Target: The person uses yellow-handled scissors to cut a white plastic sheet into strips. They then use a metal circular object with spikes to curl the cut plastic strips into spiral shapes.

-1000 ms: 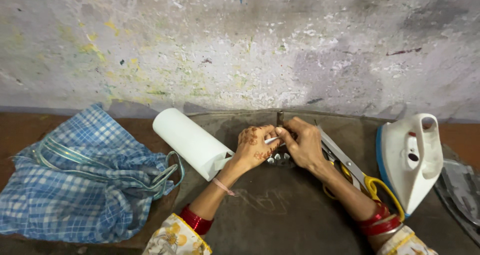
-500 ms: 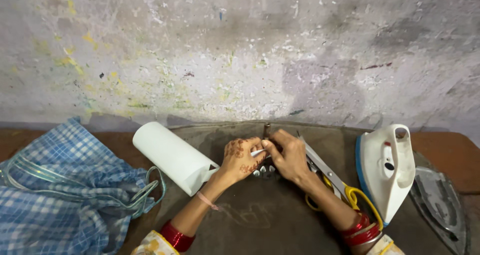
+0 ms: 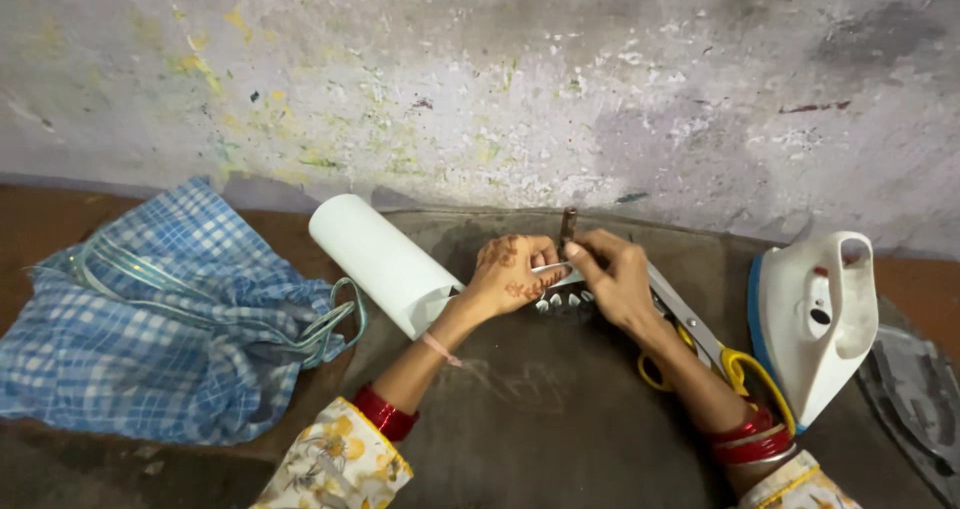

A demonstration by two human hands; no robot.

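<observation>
Two hands pinched a small white strip beside the white roll.

The left hand [image 3: 515, 279] and right hand [image 3: 610, 279] met, fingertips pressed together on the white strip [image 3: 553, 274], just right of the white roll [image 3: 385, 264]. The strip was thin and could have slipped or torn; the scissors [image 3: 700, 339] lay close under the right wrist and might have snagged it.

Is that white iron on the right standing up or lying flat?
Standing up. The white iron rests on its back end on the dark cloth, its blue-edged flat side facing left toward the scissors.
</observation>
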